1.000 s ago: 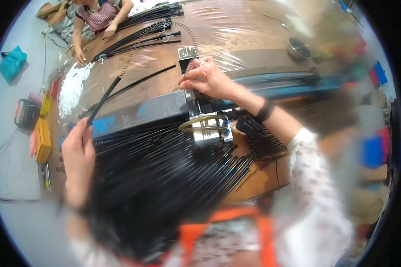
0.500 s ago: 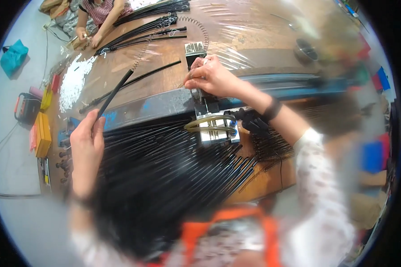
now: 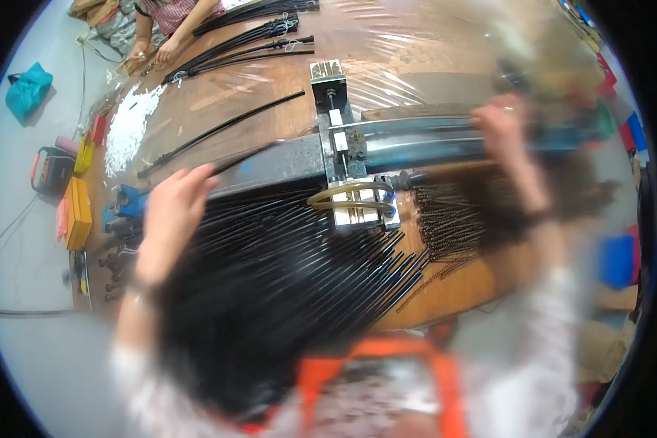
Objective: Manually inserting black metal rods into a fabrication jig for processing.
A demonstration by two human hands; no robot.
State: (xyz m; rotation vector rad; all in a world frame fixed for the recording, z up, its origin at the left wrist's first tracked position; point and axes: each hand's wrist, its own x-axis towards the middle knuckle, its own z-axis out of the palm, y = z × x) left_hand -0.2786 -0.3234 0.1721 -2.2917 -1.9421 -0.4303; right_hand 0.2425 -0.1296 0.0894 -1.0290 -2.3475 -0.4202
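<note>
My left hand (image 3: 175, 208) is closed round a thin black tube (image 3: 247, 156), which slants up to the right along the grey metal rail (image 3: 285, 164). To the right, my right hand (image 3: 502, 130) hovers over the far part of the rail. Motion smears its fingers, so what they hold, if anything, does not show. Between the hands stands a metal clamp fixture (image 3: 341, 142) set across the rail. At its near end is a silver block (image 3: 354, 213) with a looped yellowish hose (image 3: 343, 188).
Many black tubes (image 3: 299, 255) lie fanned out before me, beside a pile of coil springs (image 3: 449, 223). Beyond the rail are another tube (image 3: 223, 131), bundled tubes (image 3: 248, 47), white pieces (image 3: 131, 131) and a co-worker's hands (image 3: 157, 55). A yellow box (image 3: 79, 212) stands left.
My right hand has left the fixture and swung right along the rail. My left hand has shifted right, and its tube lies lower. The long stretched spring is out of sight.
</note>
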